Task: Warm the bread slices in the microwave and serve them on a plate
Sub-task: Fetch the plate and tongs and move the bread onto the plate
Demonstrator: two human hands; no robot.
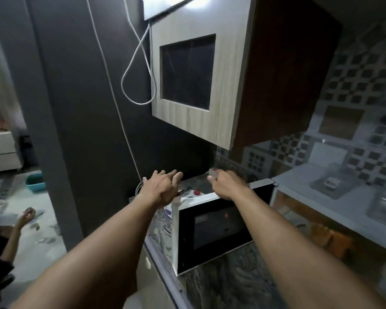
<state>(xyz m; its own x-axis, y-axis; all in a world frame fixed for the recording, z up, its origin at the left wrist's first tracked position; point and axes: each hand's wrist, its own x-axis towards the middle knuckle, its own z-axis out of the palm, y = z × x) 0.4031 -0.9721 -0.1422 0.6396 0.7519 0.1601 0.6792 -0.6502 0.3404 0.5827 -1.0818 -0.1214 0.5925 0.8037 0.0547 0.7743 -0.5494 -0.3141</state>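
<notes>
On the speckled dark stone tabletop (221,286): white-cased microwave oven with a black glass door (210,228), door closed, a small orange glow behind the glass, interior too dark to read. Beside and behind the oven's upper left corner: white plate with purple and red spots (168,211), partly hidden by the left hand (163,186); hard to tell what it rests on. Above that plate, palm down: left fingers (176,176) straight and pressed close together, gripping nothing. Past the oven's back edge: right hand (226,185), fingers curled, pinching a small pale grey piece with a red mark (214,173) (too blurred to identify). Overhead: pale wood-grain wall cupboard with a dark glass pane (187,72), with a looped white cable (122,82) hanging just beside it. To the right: patterned grey wall tiles (354,74). Lower left, down on the floor: another person (16,228), one arm raised, near a teal basin (35,179).
</notes>
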